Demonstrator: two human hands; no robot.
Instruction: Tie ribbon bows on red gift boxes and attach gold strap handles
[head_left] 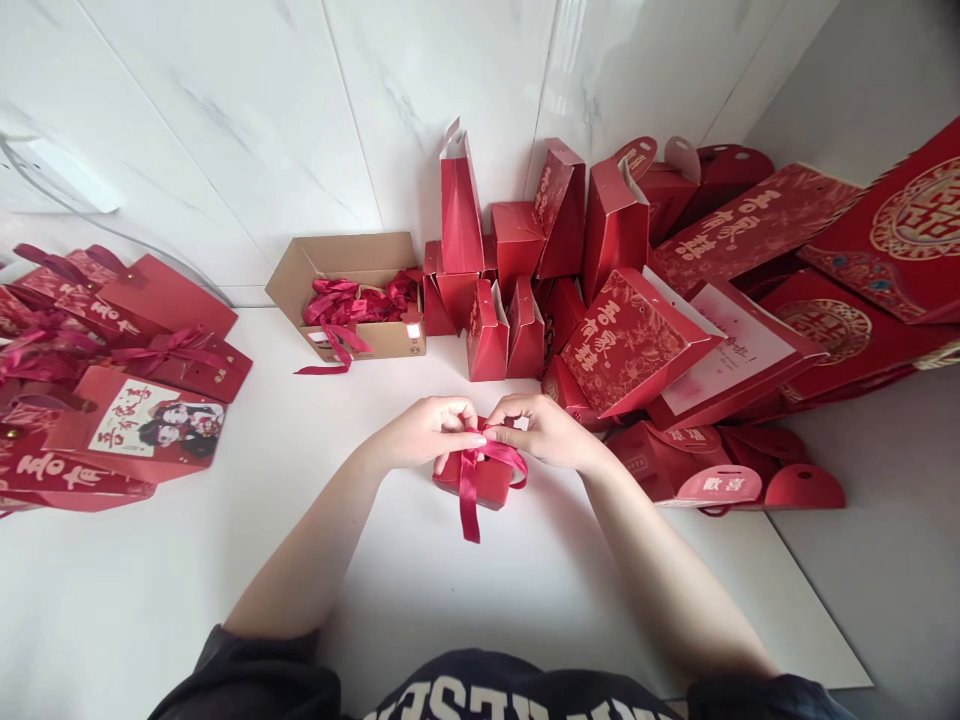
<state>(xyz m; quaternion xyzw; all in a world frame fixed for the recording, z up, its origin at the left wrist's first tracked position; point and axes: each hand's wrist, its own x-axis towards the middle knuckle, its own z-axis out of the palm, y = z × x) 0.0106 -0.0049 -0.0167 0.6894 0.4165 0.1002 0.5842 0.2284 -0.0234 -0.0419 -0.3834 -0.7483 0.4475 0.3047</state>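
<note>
Fingertips of my left hand (431,432) and right hand (546,430) pinching red ribbon (472,480) atop small red box (491,482), white table (187,580), cardboard box (352,275) of ribbons behind.

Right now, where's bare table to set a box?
Bare: the table left of the left hand, up to the ribboned boxes and cardboard box; also right of the right hand, near edge. Crowded: red bags behind the ribbon both hands hold.

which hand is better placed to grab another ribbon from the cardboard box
Probably left. The left hand is on the same side as the cardboard box; the right hand would have to cross over. Both hands pinch the ribbon on the small box.
</note>
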